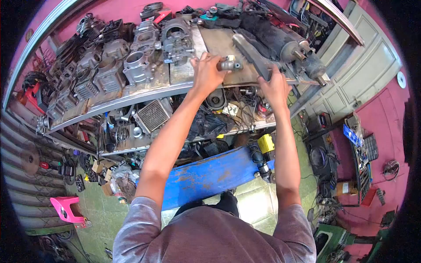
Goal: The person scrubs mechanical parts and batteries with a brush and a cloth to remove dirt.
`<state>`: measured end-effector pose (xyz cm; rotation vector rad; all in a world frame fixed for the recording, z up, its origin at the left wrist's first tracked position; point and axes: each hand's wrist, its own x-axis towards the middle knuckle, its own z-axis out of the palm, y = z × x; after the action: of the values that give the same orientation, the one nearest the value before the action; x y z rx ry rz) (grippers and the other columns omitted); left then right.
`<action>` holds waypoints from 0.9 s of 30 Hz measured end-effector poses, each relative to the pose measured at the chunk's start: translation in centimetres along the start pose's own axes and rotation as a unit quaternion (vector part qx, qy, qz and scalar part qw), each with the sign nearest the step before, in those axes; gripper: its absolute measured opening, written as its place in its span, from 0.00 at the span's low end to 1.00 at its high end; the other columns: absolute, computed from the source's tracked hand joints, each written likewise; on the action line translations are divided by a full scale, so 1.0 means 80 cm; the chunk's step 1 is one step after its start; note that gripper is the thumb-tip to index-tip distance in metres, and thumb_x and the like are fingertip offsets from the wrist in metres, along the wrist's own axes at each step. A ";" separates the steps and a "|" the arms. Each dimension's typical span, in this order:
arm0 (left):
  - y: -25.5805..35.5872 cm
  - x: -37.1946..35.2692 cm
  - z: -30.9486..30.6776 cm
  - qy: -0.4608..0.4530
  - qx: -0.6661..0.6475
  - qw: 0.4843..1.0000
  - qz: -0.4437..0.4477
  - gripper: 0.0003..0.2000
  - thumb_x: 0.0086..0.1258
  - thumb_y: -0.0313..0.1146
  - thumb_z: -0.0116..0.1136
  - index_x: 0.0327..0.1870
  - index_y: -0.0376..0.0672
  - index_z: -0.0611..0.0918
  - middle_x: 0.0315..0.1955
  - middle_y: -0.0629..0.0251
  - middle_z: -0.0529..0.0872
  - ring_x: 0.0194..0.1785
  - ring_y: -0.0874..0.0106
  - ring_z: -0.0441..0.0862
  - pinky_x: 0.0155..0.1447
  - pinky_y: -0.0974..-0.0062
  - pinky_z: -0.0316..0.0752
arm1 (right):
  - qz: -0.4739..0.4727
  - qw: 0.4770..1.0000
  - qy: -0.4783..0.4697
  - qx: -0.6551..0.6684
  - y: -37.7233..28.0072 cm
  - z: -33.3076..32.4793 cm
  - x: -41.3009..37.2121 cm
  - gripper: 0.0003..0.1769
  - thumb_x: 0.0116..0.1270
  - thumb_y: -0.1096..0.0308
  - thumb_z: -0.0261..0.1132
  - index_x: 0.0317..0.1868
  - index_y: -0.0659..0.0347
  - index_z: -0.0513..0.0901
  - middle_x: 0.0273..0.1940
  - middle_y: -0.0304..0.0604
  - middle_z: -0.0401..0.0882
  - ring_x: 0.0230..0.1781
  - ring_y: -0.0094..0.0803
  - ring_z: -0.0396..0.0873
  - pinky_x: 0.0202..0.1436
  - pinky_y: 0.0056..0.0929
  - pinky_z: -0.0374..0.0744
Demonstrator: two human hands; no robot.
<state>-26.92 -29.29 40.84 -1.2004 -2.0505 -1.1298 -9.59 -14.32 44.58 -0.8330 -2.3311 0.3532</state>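
Above the upper shelf's front edge, my left hand [207,72] is closed round a small grey metal part [230,64] with a round, dark opening at its end. My right hand [275,87] grips the lower end of a long grey brush [253,56], whose pale bristly edge points up and to the left. The brush lies over a brown board [215,40] on the shelf, and a short gap separates it from the metal part. Left of my left hand stands a large grey engine casting [177,44] with a round bore.
Several engine cylinders [137,68] line the shelf's left side. Exhaust mufflers [290,51] lie at the right. Below are a lower shelf with a finned radiator [152,115], a blue bench [210,177] and a yellow-topped tool [265,143]. A pink stool [66,209] stands left.
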 end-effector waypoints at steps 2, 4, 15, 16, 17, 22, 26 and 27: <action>0.017 0.009 0.017 -0.036 -0.009 0.999 -0.035 0.19 0.52 0.42 0.80 0.45 0.48 0.90 0.32 0.69 0.90 0.53 0.66 0.80 0.60 0.56 0.58 | -0.052 0.997 0.062 -0.020 -0.011 -0.021 -0.018 0.29 0.66 0.58 0.68 0.68 0.49 0.77 0.49 0.53 0.88 0.58 0.53 0.81 0.61 0.72 0.65; 0.022 0.009 0.034 -0.041 -0.009 0.998 -0.051 0.19 0.52 0.43 0.80 0.44 0.48 0.90 0.33 0.68 0.91 0.53 0.66 0.80 0.59 0.57 0.58 | -0.080 0.992 0.070 -0.075 -0.028 -0.035 -0.034 0.30 0.67 0.58 0.67 0.70 0.47 0.76 0.47 0.51 0.89 0.58 0.51 0.82 0.60 0.73 0.65; 0.015 0.008 0.048 -0.043 0.036 0.997 -0.057 0.16 0.52 0.41 0.78 0.42 0.49 0.92 0.34 0.69 0.92 0.55 0.66 0.79 0.62 0.58 0.59 | -0.167 0.973 0.141 -0.076 -0.014 0.051 -0.129 0.30 0.64 0.61 0.71 0.68 0.53 0.81 0.28 0.40 0.85 0.42 0.37 0.77 0.57 0.54 0.62; 0.017 0.006 0.046 -0.032 0.030 0.998 -0.046 0.16 0.50 0.38 0.78 0.42 0.50 0.91 0.34 0.72 0.92 0.54 0.68 0.80 0.63 0.58 0.59 | -0.167 0.970 0.163 -0.070 -0.016 0.048 -0.120 0.30 0.65 0.61 0.71 0.68 0.52 0.81 0.29 0.40 0.84 0.42 0.36 0.77 0.56 0.53 0.62; 0.018 0.005 0.044 -0.033 0.032 0.998 -0.048 0.16 0.50 0.38 0.78 0.42 0.50 0.91 0.34 0.72 0.92 0.54 0.68 0.80 0.63 0.58 0.59 | -0.165 0.967 0.186 -0.063 -0.018 0.046 -0.112 0.30 0.65 0.60 0.71 0.68 0.52 0.81 0.29 0.40 0.84 0.43 0.36 0.77 0.56 0.53 0.62; 0.011 0.006 0.051 -0.026 0.023 0.998 -0.061 0.18 0.48 0.43 0.80 0.40 0.48 0.91 0.31 0.70 0.91 0.53 0.68 0.81 0.63 0.58 0.58 | -0.162 0.971 0.155 -0.086 -0.007 0.062 -0.128 0.32 0.63 0.60 0.72 0.69 0.50 0.80 0.29 0.40 0.85 0.44 0.38 0.77 0.57 0.51 0.61; 0.013 0.010 0.047 -0.049 0.008 0.996 -0.078 0.17 0.47 0.42 0.79 0.38 0.48 0.92 0.31 0.69 0.91 0.53 0.68 0.81 0.63 0.58 0.58 | -0.185 0.966 0.168 -0.071 0.004 0.051 -0.142 0.33 0.61 0.60 0.72 0.69 0.50 0.80 0.28 0.39 0.85 0.42 0.37 0.76 0.57 0.50 0.61; 0.013 0.007 0.047 -0.052 0.006 0.995 -0.080 0.17 0.47 0.42 0.79 0.38 0.48 0.92 0.31 0.69 0.91 0.53 0.68 0.81 0.63 0.58 0.58 | -0.184 0.966 0.165 -0.072 0.000 0.047 -0.131 0.33 0.61 0.60 0.72 0.69 0.50 0.80 0.28 0.39 0.85 0.42 0.37 0.76 0.57 0.50 0.61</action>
<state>-26.32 -25.54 39.72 -1.1275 -2.2628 -1.1459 -5.71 -21.23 36.71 -0.4646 -2.1515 -0.1096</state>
